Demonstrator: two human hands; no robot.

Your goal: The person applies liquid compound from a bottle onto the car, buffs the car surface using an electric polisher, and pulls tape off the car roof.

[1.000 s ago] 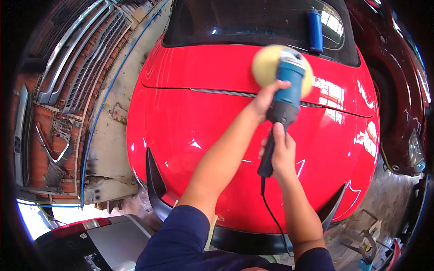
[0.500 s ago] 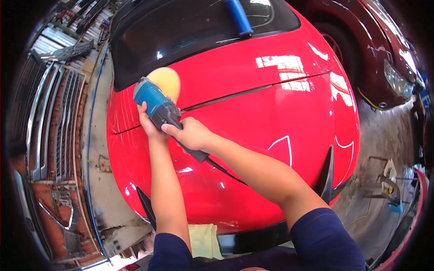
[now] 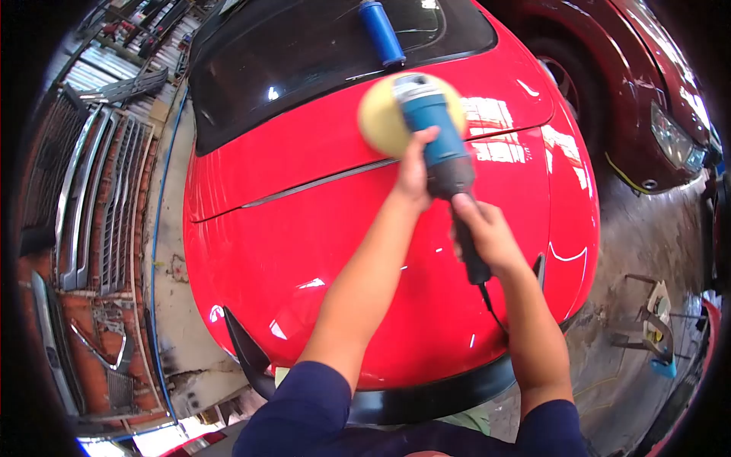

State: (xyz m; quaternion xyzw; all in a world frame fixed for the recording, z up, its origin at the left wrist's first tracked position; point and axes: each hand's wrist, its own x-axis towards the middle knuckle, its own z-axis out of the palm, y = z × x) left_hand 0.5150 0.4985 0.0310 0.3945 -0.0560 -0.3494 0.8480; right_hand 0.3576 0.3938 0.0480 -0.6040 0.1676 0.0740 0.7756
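Note:
A blue-and-black electric car polisher (image 3: pixel 440 141) is held in both hands over the rear of a red car (image 3: pixel 327 244). Its round yellow foam pad (image 3: pixel 378 116) rests on the red panel just below the dark rear window, blurred at the edges. My left hand (image 3: pixel 415 169) is closed around the side of the polisher's body, near its head. My right hand (image 3: pixel 487 234) grips the black rear handle. From that handle a black cord (image 3: pixel 493 311) trails down toward the front of the car's tail.
A blue bottle (image 3: pixel 382 34) lies on the dark rear window (image 3: pixel 282 76). To the right stands a dark red car (image 3: pixel 647 84), with a small stool (image 3: pixel 647 320) on the floor. Car grilles (image 3: pixel 95 198) line the left, beside a blue hose (image 3: pixel 158 251).
Both hands have swept the polisher from the left side of the panel to the right of its middle. The tool has turned more upright in view. The grip of both hands stays closed.

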